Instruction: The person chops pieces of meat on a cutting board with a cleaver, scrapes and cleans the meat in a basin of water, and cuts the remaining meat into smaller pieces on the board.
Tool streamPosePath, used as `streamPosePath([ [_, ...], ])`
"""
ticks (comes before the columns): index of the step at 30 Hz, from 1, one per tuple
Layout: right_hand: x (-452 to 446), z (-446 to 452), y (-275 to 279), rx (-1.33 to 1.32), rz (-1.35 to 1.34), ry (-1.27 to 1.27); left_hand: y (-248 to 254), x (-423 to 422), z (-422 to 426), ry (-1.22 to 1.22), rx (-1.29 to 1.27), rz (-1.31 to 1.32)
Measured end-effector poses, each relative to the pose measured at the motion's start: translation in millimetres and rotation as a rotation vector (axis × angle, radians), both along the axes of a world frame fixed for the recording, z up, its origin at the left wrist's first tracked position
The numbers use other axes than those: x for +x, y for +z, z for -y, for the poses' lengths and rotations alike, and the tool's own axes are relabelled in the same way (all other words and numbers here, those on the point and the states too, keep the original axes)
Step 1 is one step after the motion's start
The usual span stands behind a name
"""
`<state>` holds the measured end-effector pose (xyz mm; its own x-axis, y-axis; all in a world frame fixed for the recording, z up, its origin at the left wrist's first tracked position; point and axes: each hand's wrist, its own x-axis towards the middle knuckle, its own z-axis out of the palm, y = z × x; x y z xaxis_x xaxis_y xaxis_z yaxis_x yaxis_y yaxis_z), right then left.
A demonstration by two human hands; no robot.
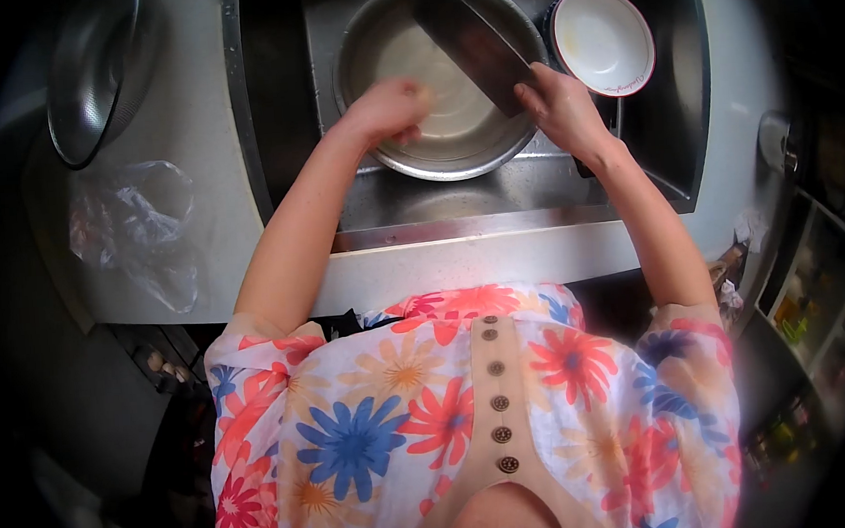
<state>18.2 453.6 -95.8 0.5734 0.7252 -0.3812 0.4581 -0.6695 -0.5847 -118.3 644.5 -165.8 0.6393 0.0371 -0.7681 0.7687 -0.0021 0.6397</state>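
A: In the head view, where is the cleaver [475, 48]?
B: Its broad dark blade slants across the upper right part of the stainless-steel basin [456, 173], above the pale bottom; the far tip reaches the basin's far rim, and the near end lies at the right hand [560, 110].
A: How is that hand set?
B: Closed, with the thumb and fingers wrapped around the cleaver's near end; the hand stands at the basin's right rim, just beside the red-rimmed white bowl [607, 40].
A: And the left hand [392, 111]?
B: It hangs over the left side of the basin with its fingers curled inward (they are blurred, so whether they pinch anything cannot be told); it is apart from the blade.
A: What do the vessels stand in?
B: Both are in the metal sink [438, 205]; the bowl sits to the right of the basin, lettering on its inside near the rim.
A: Anything to the left?
B: A metal mesh strainer [88, 91] on the pale countertop [205, 113]; nearer the person lies a crumpled clear plastic bag [140, 228]; the person wears a flowered top [353, 447] with dark buttons.
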Motion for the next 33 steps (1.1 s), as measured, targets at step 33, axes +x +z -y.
streamPosePath([
  [33, -13, 10, -4, 0.116, -0.218, -0.081, -13, -2, -8, 0.149, -0.399, 0.058],
])
